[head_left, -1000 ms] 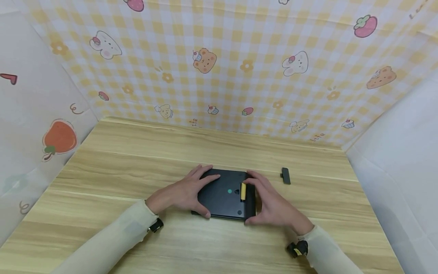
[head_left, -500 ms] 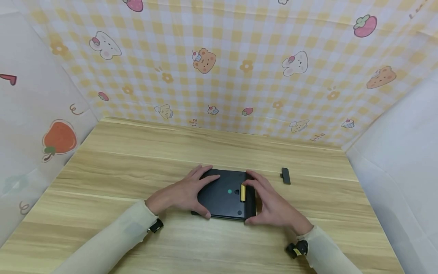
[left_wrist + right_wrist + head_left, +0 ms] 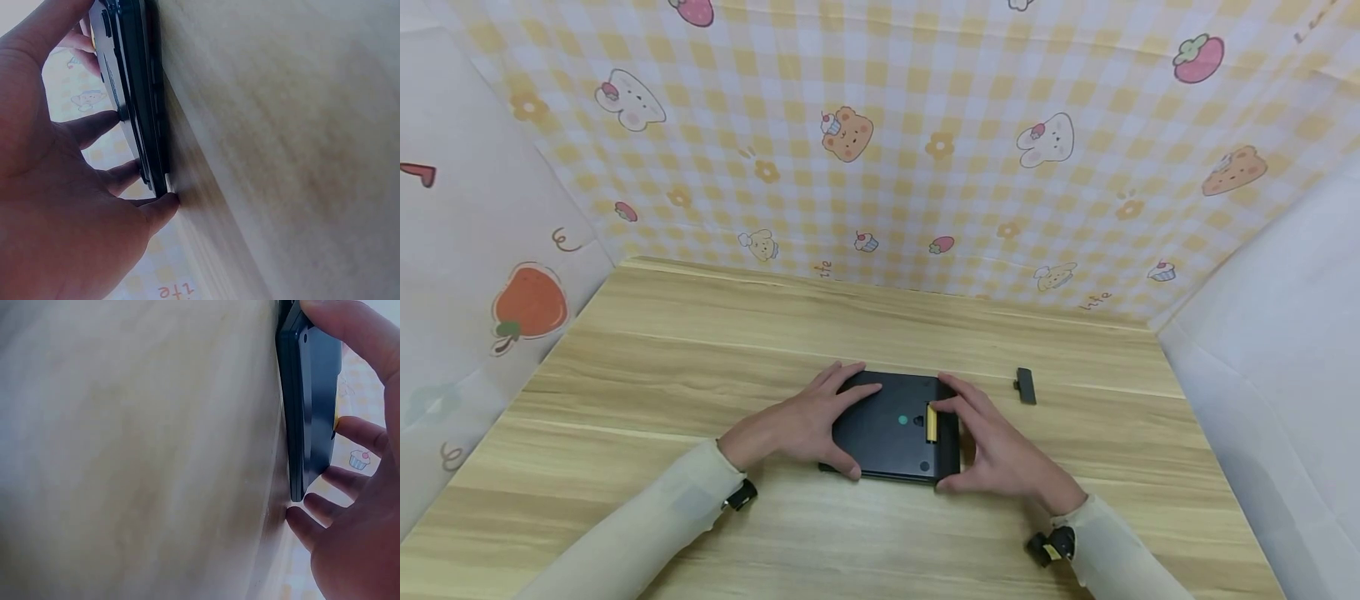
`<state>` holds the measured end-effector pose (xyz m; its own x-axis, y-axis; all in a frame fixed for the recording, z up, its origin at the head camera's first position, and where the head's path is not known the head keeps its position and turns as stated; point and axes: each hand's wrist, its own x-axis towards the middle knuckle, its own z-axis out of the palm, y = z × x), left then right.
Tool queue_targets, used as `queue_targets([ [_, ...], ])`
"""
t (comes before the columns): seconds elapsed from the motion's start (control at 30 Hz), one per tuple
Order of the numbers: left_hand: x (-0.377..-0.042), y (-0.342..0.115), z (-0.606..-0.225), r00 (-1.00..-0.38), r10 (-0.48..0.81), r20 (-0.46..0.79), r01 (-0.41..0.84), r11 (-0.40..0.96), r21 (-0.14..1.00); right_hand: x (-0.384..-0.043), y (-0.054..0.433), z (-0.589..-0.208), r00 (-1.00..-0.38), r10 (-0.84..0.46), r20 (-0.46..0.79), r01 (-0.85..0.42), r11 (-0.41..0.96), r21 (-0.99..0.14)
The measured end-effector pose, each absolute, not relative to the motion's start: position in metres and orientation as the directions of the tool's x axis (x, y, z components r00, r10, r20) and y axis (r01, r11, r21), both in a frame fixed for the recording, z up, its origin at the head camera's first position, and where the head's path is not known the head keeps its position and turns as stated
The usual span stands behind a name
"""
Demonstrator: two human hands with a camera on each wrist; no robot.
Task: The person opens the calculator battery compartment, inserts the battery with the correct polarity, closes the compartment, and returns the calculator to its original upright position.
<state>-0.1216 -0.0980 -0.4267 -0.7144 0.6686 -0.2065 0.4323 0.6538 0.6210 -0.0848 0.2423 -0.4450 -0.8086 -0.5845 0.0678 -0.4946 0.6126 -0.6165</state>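
Note:
A flat black calculator (image 3: 887, 433) lies back side up on the wooden table. Its small battery slot is uncovered, and a yellow battery (image 3: 932, 423) lies in it. My left hand (image 3: 805, 423) grips the calculator's left part, thumb on the near edge and fingers spread over the top and far edge. With thumb at the near edge and a finger at the far edge, my right hand (image 3: 996, 446) holds the right end. Its index fingertip touches the battery's far end. A small black battery cover (image 3: 1026, 386) lies apart on the table, right of the calculator.
The wooden table (image 3: 700, 367) meets a checked yellow cloth wall (image 3: 895, 192) at the back. White cloth stands at both sides. Each wrist carries a small black camera, such as the left camera (image 3: 741, 495).
The right index fingertip has shifted slightly toward me along the battery, which looks a little lower in the slot. The left hand, calculator and cover stay put.

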Motion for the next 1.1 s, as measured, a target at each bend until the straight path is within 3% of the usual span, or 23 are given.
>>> queue_targets([
  [1.1,-0.1205,-0.0991,-0.4249,-0.711,0.672,-0.207,0.421,0.643,0.640,-0.0848,0.2441,-0.4426,-0.811,-0.584,0.029,-0.475,0.628,-0.616],
])
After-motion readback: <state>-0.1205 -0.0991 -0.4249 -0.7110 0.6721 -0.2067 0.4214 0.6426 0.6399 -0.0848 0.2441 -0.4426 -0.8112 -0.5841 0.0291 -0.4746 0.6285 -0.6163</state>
